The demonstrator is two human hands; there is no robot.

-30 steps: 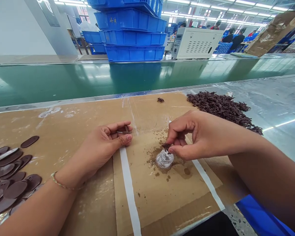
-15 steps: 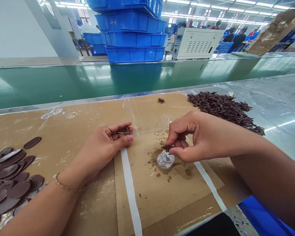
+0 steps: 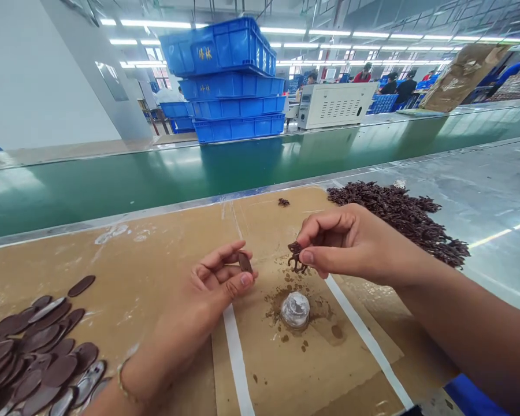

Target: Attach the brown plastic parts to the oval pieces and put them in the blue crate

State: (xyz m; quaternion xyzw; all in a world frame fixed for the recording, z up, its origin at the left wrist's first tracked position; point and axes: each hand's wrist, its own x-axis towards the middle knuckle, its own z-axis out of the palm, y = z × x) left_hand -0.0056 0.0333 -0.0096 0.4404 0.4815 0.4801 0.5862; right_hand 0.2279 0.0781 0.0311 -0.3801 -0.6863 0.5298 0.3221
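Note:
My left hand (image 3: 223,277) pinches a small dark brown oval disc (image 3: 245,262) between thumb and fingers. To its right, my right hand (image 3: 329,240) grips a dark brown figure with thin curled legs (image 3: 295,257), held in the air. Below the figure, a small round pot with whitish content (image 3: 295,309) sits on a cardboard sheet (image 3: 277,370), with dark wet spots around it. A pile of brown oval discs (image 3: 39,358) lies at the left. Behind my right forearm is a heap of dark brown pieces (image 3: 390,214).
One small brown piece (image 3: 283,202) lies near the cardboard's far edge. A green conveyor belt (image 3: 164,182) runs across behind. Beyond it stand stacked blue crates (image 3: 238,104), a pale metal box (image 3: 335,105) and a brown carton (image 3: 461,78). People sit in the background.
My right hand has lifted the brown figure up from the pot's rim. My left hand has turned, and the oval disc in it shows more clearly. The camera view has tilted upward.

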